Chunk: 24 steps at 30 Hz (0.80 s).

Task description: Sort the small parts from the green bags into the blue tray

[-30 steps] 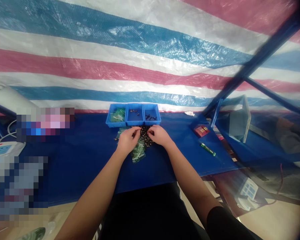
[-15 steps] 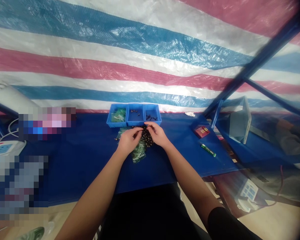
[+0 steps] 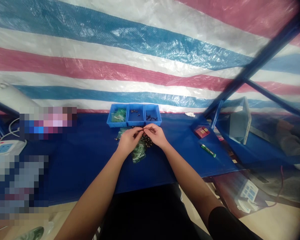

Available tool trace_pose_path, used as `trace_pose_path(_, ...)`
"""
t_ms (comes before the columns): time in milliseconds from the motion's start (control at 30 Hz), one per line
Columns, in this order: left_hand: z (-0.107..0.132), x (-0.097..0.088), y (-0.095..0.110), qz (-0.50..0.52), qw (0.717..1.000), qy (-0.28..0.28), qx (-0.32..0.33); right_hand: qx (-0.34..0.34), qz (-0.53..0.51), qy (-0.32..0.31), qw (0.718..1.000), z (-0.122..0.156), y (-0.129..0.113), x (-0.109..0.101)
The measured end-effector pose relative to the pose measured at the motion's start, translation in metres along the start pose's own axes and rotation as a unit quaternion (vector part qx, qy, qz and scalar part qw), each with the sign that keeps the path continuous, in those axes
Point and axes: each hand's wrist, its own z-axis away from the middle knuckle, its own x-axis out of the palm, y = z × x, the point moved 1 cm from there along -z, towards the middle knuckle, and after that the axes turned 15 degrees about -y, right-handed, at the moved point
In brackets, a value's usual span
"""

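My left hand [image 3: 128, 140] and right hand [image 3: 156, 135] sit close together over the blue table [image 3: 85, 156], fingertips meeting above a heap of small dark screws [image 3: 147, 140]. Both are curled in, thumb to forefinger, and they seem to share a pinch on one tiny dark piece between them; it is too small for me to say what it is or which hand carries it. I read the near-touching fingertips as the way to handle something this small: one hand steadies, the other works.

The heap lies directly under and just behind my right fingers, so a pick costs almost no reach. Under and just nearer than my left hand lie clear packets with green contents [image 3: 138, 154], overlapping the edge of the heap.

Just beyond both hands, against the striped tarpaulin [image 3: 150, 60], stands a row of three blue bins [image 3: 134, 115]: the one ahead of my left hand holds green-tinted packets, the middle a few small dark bits, the one ahead of my right hand some darker pieces. Their place just past the fingertips looks meant for short drops.

Well off to the right of my right hand lie a green pen-like stick [image 3: 208, 150] and a small red box [image 3: 201, 131]; far left, a white power strip [image 3: 5, 148].
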Motion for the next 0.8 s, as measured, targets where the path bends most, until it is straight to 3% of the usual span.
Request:
trace_pose_path(200, -0.0004, -0.0002, 0.0003, 0.0, 1.0, 0.006, -0.014, 0.004, 0.038, 0.041, 0.998, 0.0008, 0.0022, -0.0051)
trace_pose_path(600, 0.0, -0.0007, 0.0013, 0.002, 1.0, 0.014, -0.014, 0.013, 0.041, 0.039, 0.998, 0.0012, 0.0042, -0.0055)
trace_pose_path(800, 0.0001, -0.0018, 0.0008, -0.004, 1.0, 0.023, -0.014, 0.018, 0.027, 0.006, 0.999, 0.0005, 0.0054, -0.0058)
